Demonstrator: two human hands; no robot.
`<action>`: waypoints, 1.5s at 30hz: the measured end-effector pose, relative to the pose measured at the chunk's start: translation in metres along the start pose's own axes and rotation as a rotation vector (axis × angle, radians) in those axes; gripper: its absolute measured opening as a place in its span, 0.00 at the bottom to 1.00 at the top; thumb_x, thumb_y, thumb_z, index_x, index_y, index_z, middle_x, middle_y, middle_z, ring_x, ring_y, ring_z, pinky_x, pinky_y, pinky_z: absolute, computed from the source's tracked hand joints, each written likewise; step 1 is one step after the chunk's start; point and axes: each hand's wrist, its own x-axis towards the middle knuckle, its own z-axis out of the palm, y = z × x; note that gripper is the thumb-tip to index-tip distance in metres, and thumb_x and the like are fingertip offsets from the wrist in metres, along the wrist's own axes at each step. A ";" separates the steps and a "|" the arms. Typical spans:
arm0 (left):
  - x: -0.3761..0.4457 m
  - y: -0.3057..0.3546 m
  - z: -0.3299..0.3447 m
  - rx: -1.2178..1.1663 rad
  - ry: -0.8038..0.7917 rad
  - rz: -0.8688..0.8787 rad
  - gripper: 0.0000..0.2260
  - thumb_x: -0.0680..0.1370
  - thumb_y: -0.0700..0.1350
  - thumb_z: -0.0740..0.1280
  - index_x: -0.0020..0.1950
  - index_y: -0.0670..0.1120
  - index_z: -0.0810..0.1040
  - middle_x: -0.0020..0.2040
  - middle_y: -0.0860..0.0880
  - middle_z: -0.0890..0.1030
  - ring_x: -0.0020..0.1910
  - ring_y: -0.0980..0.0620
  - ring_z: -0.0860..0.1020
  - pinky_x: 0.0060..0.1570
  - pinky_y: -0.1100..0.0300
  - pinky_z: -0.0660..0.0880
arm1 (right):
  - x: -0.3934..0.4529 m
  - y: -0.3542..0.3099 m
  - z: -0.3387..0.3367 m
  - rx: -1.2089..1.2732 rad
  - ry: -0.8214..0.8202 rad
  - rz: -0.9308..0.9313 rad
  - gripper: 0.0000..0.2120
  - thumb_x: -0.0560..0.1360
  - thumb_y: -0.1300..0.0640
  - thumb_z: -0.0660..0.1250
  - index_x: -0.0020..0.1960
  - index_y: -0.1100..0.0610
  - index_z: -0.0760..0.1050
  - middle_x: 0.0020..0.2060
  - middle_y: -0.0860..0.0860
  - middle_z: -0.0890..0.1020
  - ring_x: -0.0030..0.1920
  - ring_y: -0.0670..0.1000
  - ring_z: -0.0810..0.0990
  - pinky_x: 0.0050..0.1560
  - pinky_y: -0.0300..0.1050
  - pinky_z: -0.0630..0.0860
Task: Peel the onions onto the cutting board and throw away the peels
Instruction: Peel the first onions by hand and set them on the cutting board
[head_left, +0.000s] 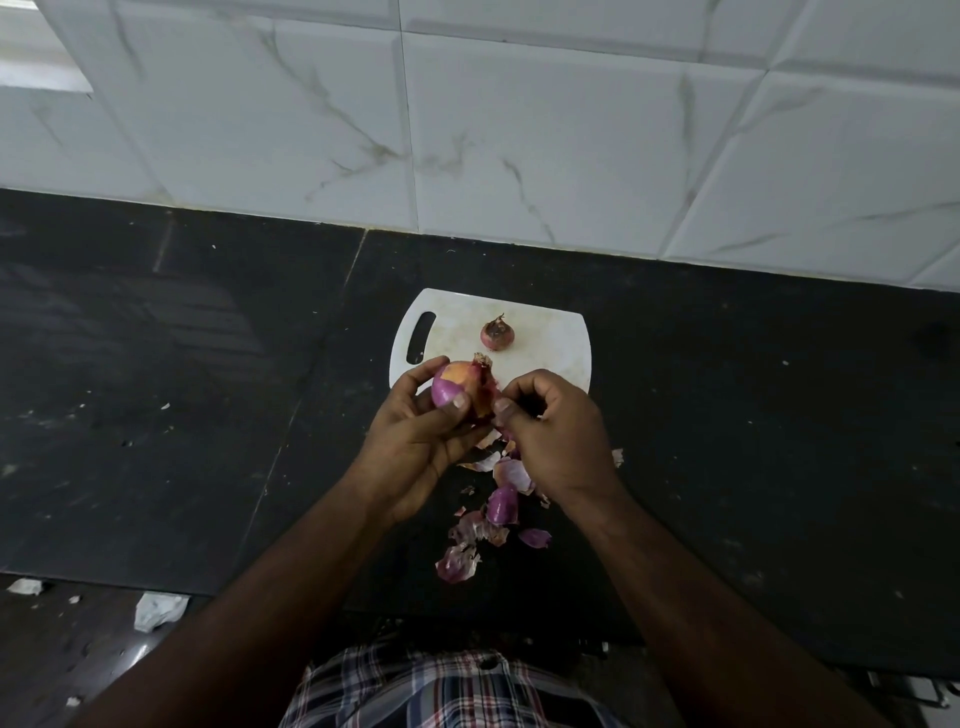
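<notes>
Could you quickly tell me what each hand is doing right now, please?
Left hand: grips the partly peeled onion.
Right hand: pinches a strip of peel still attached to that onion.

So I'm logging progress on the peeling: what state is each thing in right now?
Held onion: partly peeled, gripped by left hand.
Right hand: pinching skin at the onion.
Second onion: unpeeled, on cutting board.
Peels: loose on the counter, not discarded.
</notes>
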 end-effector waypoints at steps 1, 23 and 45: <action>0.001 0.001 0.000 0.012 0.016 0.011 0.24 0.76 0.31 0.66 0.71 0.44 0.70 0.66 0.39 0.78 0.58 0.38 0.83 0.53 0.45 0.82 | -0.001 0.000 0.000 0.011 -0.027 0.019 0.01 0.77 0.57 0.70 0.46 0.53 0.79 0.40 0.44 0.82 0.43 0.43 0.81 0.46 0.41 0.80; 0.009 0.003 -0.001 0.098 0.036 0.071 0.31 0.69 0.34 0.73 0.71 0.45 0.70 0.70 0.40 0.73 0.63 0.38 0.79 0.56 0.47 0.81 | 0.003 -0.021 -0.010 0.992 -0.132 0.542 0.09 0.74 0.72 0.69 0.50 0.62 0.80 0.39 0.58 0.84 0.38 0.52 0.82 0.35 0.41 0.79; 0.009 0.001 0.009 -0.159 0.027 0.006 0.23 0.76 0.44 0.66 0.68 0.33 0.72 0.60 0.36 0.82 0.55 0.43 0.84 0.57 0.51 0.81 | -0.006 -0.003 -0.006 1.184 -0.090 0.533 0.10 0.76 0.72 0.64 0.50 0.62 0.81 0.42 0.59 0.84 0.41 0.51 0.81 0.37 0.38 0.79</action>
